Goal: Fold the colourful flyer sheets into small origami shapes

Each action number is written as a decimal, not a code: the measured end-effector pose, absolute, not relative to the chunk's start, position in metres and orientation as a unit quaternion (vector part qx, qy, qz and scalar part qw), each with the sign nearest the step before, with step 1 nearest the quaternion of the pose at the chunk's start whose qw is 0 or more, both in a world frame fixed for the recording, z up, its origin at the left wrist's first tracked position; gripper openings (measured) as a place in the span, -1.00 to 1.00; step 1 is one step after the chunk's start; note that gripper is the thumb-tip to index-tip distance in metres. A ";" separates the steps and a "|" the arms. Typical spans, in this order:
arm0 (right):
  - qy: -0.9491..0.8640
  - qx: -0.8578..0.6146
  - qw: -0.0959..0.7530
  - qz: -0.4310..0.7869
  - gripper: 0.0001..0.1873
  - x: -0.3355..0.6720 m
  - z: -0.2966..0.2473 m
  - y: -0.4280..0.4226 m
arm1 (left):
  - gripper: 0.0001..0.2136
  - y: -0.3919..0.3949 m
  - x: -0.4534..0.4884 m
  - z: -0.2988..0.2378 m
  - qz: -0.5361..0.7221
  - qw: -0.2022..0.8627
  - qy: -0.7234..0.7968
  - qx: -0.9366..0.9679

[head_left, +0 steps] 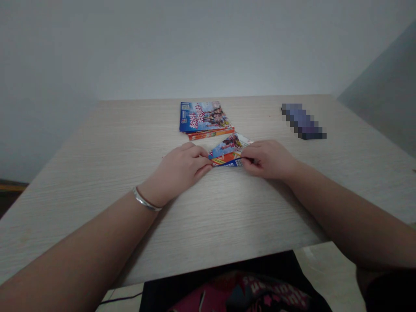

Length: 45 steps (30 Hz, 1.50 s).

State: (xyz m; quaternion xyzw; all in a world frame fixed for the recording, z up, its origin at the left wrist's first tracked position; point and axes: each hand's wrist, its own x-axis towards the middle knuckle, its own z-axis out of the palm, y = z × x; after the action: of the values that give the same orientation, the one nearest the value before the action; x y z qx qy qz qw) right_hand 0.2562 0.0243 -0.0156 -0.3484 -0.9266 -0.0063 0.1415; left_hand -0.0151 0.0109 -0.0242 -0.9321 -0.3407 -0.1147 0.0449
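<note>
Between my two hands, low over the table, is a folded printed leaflet (pixel 227 147) in blue, orange and white, its upper part coming to a slanted point. My left hand (pixel 182 167), with a silver bangle at the wrist, pinches the leaflet's left corner between thumb and fingers. On the opposite side my right hand (pixel 268 158) grips the right corner the same way, fingers curled. The fingertips cover both corners. Just behind the leaflet lies a stack of similar leaflets (pixel 204 117), the top one blue with a group photo, orange edges showing beneath.
A dark, pixelated flat object (pixel 302 121) lies at the back right of the pale wood-grain table (pixel 130 125). A white wall (pixel 208 47) rises behind the table's far edge. Dark clothing with a pink print (pixel 240 290) shows at the near edge.
</note>
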 end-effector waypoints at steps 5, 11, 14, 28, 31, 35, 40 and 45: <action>-0.881 -0.433 0.185 0.035 -0.76 0.253 -0.017 0.026 | -0.70 0.008 -0.012 -0.024 -0.105 0.037 -0.375 -0.920; -0.828 -0.521 0.194 0.069 -0.81 0.248 -0.023 0.032 | -0.74 0.004 -0.009 -0.021 -0.073 0.031 -0.417 -0.905; -0.821 -0.529 0.194 0.090 -0.78 0.248 -0.026 0.034 | -0.72 0.003 -0.009 -0.021 -0.058 0.036 -0.380 -0.923; -0.828 -0.542 0.125 0.071 -0.83 0.247 -0.033 0.041 | -0.62 0.004 -0.015 -0.033 -0.095 0.072 -0.288 -0.950; -0.829 -0.541 0.124 0.076 -0.85 0.247 -0.034 0.043 | -0.57 0.004 -0.014 -0.034 -0.086 0.066 -0.287 -0.952; -0.850 -0.503 0.126 0.092 -0.83 0.251 -0.036 0.045 | -0.50 0.004 -0.014 -0.034 -0.083 0.062 -0.284 -0.953; -0.860 -0.491 0.111 0.087 -0.82 0.260 -0.034 0.049 | -0.47 0.002 -0.014 -0.032 -0.080 0.056 -0.280 -0.955; -0.868 -0.486 0.099 0.030 -0.84 0.263 -0.028 0.048 | -0.53 0.001 -0.012 -0.032 -0.072 0.048 -0.269 -0.959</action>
State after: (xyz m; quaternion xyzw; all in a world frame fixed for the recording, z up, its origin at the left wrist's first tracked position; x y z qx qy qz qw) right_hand 0.2625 0.0478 -0.0282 -0.4865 -0.8676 0.0297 0.0987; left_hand -0.0119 0.0010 -0.0317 -0.9592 -0.2694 -0.0715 0.0476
